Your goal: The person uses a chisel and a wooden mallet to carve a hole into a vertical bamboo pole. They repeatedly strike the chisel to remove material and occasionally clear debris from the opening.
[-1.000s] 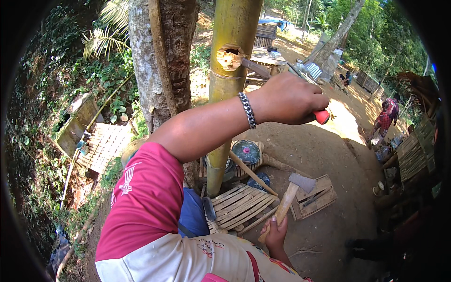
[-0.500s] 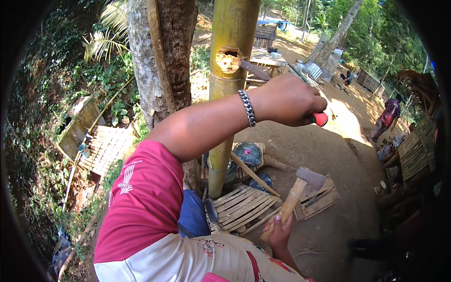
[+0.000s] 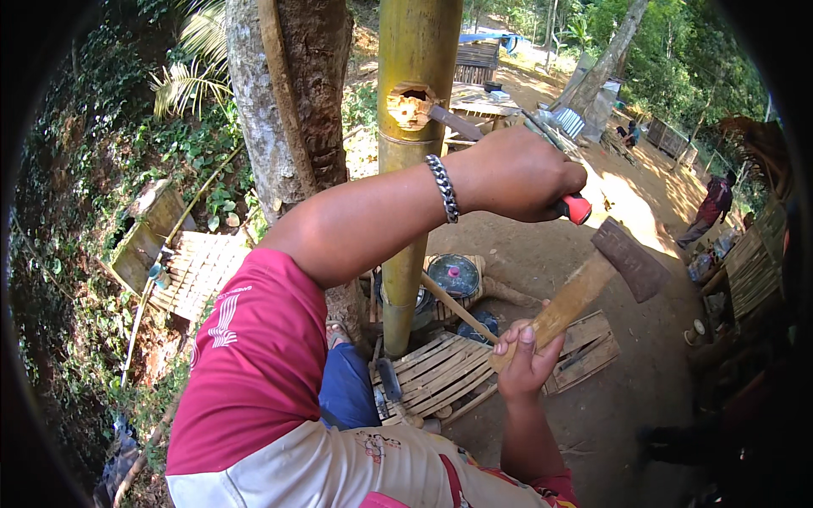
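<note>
A thick upright bamboo pole [image 3: 415, 178] stands in front of me, with a rough hole [image 3: 411, 106] cut into its side. My left hand [image 3: 529, 173], a chain bracelet on its wrist, is closed round a chisel. The chisel's flat blade [image 3: 457, 124] rests at the hole's right edge, and its red handle end [image 3: 577, 209] sticks out below my fist. Lower right, my right hand [image 3: 531, 360] grips the wooden handle of an axe [image 3: 559, 311]. The dark axe head [image 3: 631, 258] is raised just right of and below the chisel's butt, apart from it.
A tree trunk [image 3: 292, 110] stands left of the pole. Below are a bamboo slat platform [image 3: 436, 372], a lidded pot [image 3: 453, 275] and a wooden stick [image 3: 457, 309]. Another person [image 3: 711, 207] is at the far right. A plant-covered slope [image 3: 85, 229] lies left.
My right hand has lifted the axe up and to the right, bringing its head nearer the chisel's butt. My left hand and the chisel have hardly moved.
</note>
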